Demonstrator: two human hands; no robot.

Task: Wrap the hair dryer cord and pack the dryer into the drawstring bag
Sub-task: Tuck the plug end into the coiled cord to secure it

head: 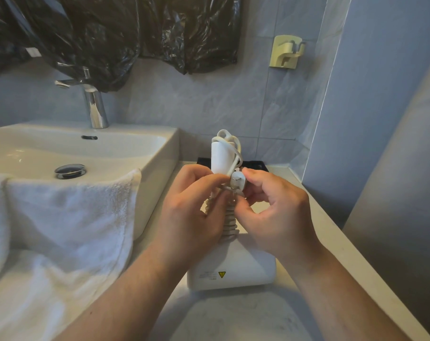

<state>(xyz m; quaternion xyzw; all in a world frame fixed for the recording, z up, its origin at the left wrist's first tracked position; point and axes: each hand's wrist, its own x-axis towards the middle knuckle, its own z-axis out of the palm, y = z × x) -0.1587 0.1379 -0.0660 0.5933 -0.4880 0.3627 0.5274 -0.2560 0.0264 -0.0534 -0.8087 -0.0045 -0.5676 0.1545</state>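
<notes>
- Hair dryer [231, 269] stands on the counter [332, 232] at 6 o'clock of centre, body down, handle [222, 156] pointing up to 12: likely so the handle serves as a spool for the cord [230, 223].
- Coiled cord is bunched along the handle; a loose loop goes over the handle tip.
- Left hand [191, 212]: grip closed around handle and coils, thumb and forefinger pressing the cord near the plug [236, 183]. Steadies the stack.
- Right hand [278, 215]: fingertips pinched on the plug at 3 o'clock of the handle, probably tucking the end.
- Drawstring bag: can't identify it; a dark item [254, 164] lies behind the dryer.
- Sink [157, 153] and towel [68, 207] at 9 o'clock, untouched.
</notes>
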